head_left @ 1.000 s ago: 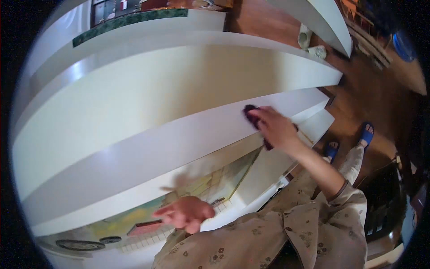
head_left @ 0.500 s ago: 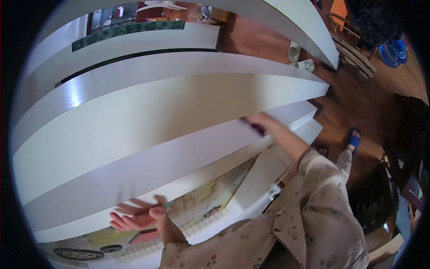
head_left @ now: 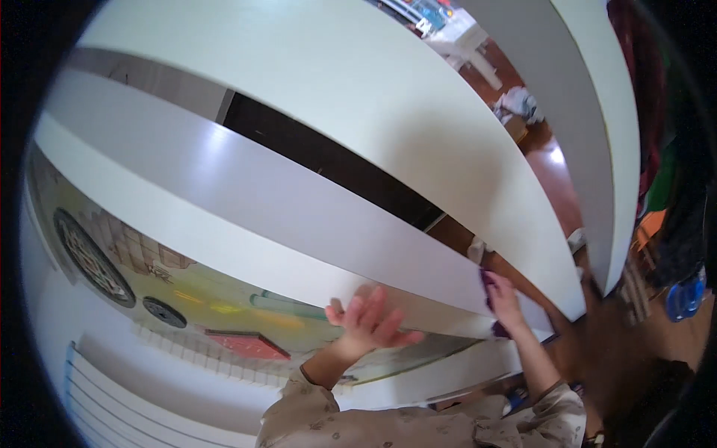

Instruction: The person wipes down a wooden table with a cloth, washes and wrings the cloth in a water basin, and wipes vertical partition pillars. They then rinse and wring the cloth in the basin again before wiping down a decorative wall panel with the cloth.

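purple cloth (head_left: 486,281) under your right hand (head_left: 508,305), near the right end of the white board (head_left: 299,213)

your right hand reaches out to the board's right-hand stretch, with its fingers bent over the cloth and grasping it against the surface. the cloth is bunched and partly hidden by those fingers; a dark bit shows past the fingertips and another below the hand. its long axis runs crosswise over the board, close to upright in view with the top leaning a little left. one end points to the board's far edge, the other back toward you. you cannot tell from here how it is folded under the palm

your left hand (head_left: 366,321) is released: nothing in it, fingers spread toward the upper right, the palm seemingly turned up. it shows in front of the board's near white edge, well apart from the cloth; whether it touches that edge, you cannot tell

below the board, to the left of that hand, you have a yellow-green picture (head_left: 198,287), a red flat piece (head_left: 246,344) and two dark round pieces, a larger one (head_left: 95,257) and a smaller one (head_left: 164,312). beyond the board's far edge rises a broad pale panel (head_left: 336,82). off to your right, a blue container (head_left: 686,299) is on the brown floor (head_left: 657,332)
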`<state>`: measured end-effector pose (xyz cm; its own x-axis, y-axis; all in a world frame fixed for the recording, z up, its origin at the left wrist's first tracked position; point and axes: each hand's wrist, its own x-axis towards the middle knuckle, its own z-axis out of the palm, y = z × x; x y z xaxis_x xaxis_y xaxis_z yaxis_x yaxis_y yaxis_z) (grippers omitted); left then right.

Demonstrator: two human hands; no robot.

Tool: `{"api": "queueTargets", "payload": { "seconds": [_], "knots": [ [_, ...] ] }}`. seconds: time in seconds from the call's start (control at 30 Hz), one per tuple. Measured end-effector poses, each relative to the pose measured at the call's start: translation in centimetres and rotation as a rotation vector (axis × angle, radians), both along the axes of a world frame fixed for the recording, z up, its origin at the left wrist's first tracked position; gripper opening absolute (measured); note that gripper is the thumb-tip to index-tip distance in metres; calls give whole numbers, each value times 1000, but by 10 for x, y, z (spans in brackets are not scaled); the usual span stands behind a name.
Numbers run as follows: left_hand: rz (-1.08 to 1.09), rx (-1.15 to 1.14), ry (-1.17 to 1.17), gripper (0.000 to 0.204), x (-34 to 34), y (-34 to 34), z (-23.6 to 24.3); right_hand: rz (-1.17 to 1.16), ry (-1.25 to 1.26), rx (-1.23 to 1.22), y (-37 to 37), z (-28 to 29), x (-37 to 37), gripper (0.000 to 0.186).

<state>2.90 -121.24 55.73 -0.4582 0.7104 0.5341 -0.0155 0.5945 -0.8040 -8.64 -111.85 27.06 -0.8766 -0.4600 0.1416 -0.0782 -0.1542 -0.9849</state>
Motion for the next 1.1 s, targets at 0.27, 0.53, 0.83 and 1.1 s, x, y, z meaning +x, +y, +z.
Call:
{"api": "queueTargets", "payload": {
  "seconds": [0.27,0.53,0.83,1.1],
  "knots": [
    [32,181,-74,71,-1,3,4,127,535,-594,-22,348,-24,35],
    [-143,259,2,76,-17,4,0,234,648,-787,-17,484,-33,38],
    [-371,367,13,73,-2,2,4,140,-70,-143,60,171,47,32],
    [-798,578,170,71,83,-12,6,-398,1041,-464,57,435,87,37]
  ]
}}
